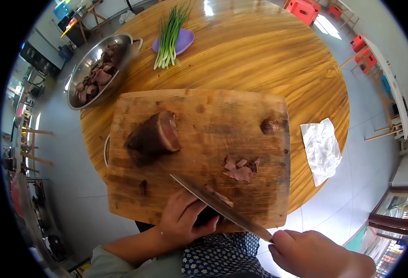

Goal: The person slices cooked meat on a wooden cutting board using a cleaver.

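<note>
The right hand (306, 250) is closed round the handle of a long steel knife (225, 211). The left hand (182, 216), fingers curled, seems to steady a dark chunk of meat (207, 216) at the near edge of the brown wooden chopping board (199, 143). If the blade slips, it could nick those fingers; so near the edge, the chunk could slide off. Blade and fingers hide much of it

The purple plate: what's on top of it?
Green onions lie across the purple plate, their pale ends past its edge. The plate's surface beneath them is hidden.
</note>
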Motion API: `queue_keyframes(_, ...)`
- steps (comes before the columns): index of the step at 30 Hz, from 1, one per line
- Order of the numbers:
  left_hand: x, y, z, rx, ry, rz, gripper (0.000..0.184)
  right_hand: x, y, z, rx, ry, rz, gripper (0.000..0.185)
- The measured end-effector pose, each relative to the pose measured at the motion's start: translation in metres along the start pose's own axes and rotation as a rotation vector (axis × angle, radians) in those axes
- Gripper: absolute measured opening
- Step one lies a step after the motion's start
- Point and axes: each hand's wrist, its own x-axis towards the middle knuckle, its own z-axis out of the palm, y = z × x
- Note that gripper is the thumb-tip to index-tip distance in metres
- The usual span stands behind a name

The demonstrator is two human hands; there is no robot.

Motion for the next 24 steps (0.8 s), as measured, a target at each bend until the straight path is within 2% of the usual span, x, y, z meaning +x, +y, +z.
queue_keyframes(2,-0.002,0.000,0.000,0.018,0.007,-0.012,0.048,0.019,-0.005,-0.006,0.006,-0.040,-0.015,0.038)
queue_keyframes(3,-0.003,-0.001,0.000,0.008,0.008,-0.028,0.048,0.028,-0.005,-0.005,-0.042,0.057,-0.088,0.024)
queue_keyframes(4,-0.003,0.000,0.000,-0.001,0.008,-0.036,0.049,0.033,-0.005,-0.002,-0.087,0.161,-0.162,0.026)
queue_keyframes(9,0.001,0.000,0.004,0.016,0.065,0.010,0.049,0.011,-0.003,0.007,-0.001,0.191,-0.121,0.024)
queue_keyframes(10,0.000,0.000,0.006,0.005,0.072,0.020,0.050,-0.001,-0.002,0.005,-0.044,0.087,-0.027,0.024)
queue_keyframes(11,0.002,0.000,0.005,0.002,0.074,0.009,0.050,-0.006,-0.001,0.002,-0.086,-0.016,0.069,0.041)
queue_keyframes(12,0.004,0.000,0.004,0.000,0.062,0.012,0.051,-0.002,-0.001,0.002,-0.083,-0.030,0.073,0.041)
queue_keyframes(15,-0.001,-0.001,0.004,-0.015,0.042,0.001,0.052,0.023,0.000,-0.005,0.031,0.054,-0.028,0.023)
queue_keyframes(17,-0.003,-0.004,0.006,-0.025,0.051,0.000,0.052,0.037,-0.002,-0.010,0.088,0.129,-0.099,0.024)
queue_keyframes(21,-0.003,-0.003,0.004,-0.004,0.070,-0.008,0.049,0.046,-0.008,-0.002,0.015,0.131,-0.121,0.021)
queue_keyframes(24,0.000,-0.002,0.006,-0.014,0.083,0.016,0.049,0.030,-0.007,0.002,0.011,0.173,-0.097,0.026)
